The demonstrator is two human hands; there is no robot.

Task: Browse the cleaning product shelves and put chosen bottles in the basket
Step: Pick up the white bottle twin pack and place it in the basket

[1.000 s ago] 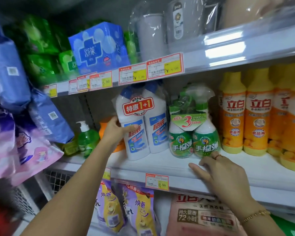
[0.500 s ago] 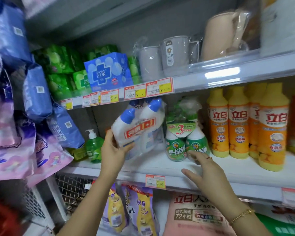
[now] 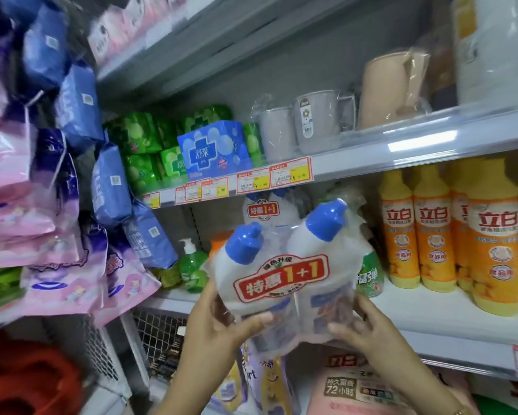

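A shrink-wrapped twin pack of white bottles with blue caps (image 3: 281,277), bearing a red "1+1" label, is held in front of the shelf, tilted to the right. My left hand (image 3: 222,324) grips its lower left side, thumb across the front. My right hand (image 3: 362,327) holds its lower right side with the fingers curled on the wrap. A second such twin pack (image 3: 263,209) stands behind on the shelf (image 3: 431,313). The basket may be the blurred red object (image 3: 21,381) at lower left.
Yellow dish-soap bottles (image 3: 491,244) line the shelf to the right, with a green spray pack (image 3: 368,277) and a green pump bottle (image 3: 192,268) beside the twin pack. Hanging pink and blue packets (image 3: 57,205) crowd the left. Refill pouches (image 3: 356,390) lie on the shelf below.
The twin pack has come off the shelf toward me and now tilts right. My right hand left the shelf edge and took hold of its lower right side. The view swung upward.
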